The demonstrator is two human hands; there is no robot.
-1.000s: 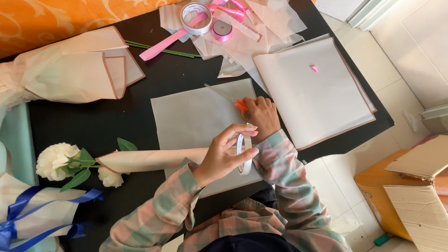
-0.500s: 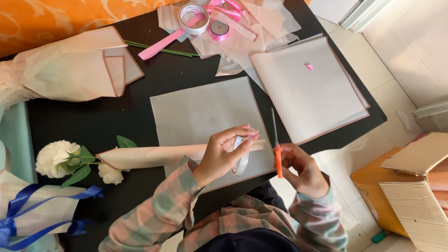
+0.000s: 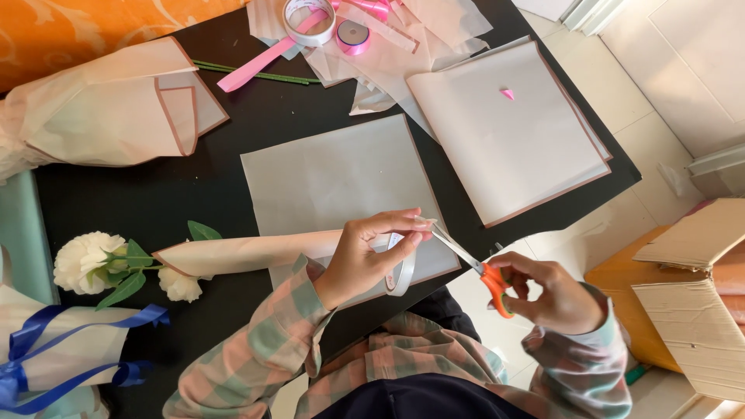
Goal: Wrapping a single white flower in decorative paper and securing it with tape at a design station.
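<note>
My left hand (image 3: 365, 256) holds a roll of clear tape (image 3: 401, 268) over the near edge of a pale paper sheet (image 3: 334, 174), with a strip pinched between thumb and forefinger. My right hand (image 3: 547, 291) grips orange-handled scissors (image 3: 473, 264), whose blades point at the tape strip by my left fingertips. A white flower (image 3: 85, 260) wrapped in a cone of pale pink paper (image 3: 248, 252) lies on the black table (image 3: 155, 194), just left of my left hand.
A stack of pale sheets (image 3: 508, 132) lies at the right of the table. Tape rolls (image 3: 310, 19) and pink ribbon (image 3: 264, 58) sit at the far edge. A wrapped bundle (image 3: 101, 109) is at far left, blue ribbon (image 3: 70, 349) at near left, cardboard boxes (image 3: 691, 310) on the floor.
My right hand picked up the scissors from the paper and drew back to the right. It now brings the blades in to the tape strip that my left hand holds.
</note>
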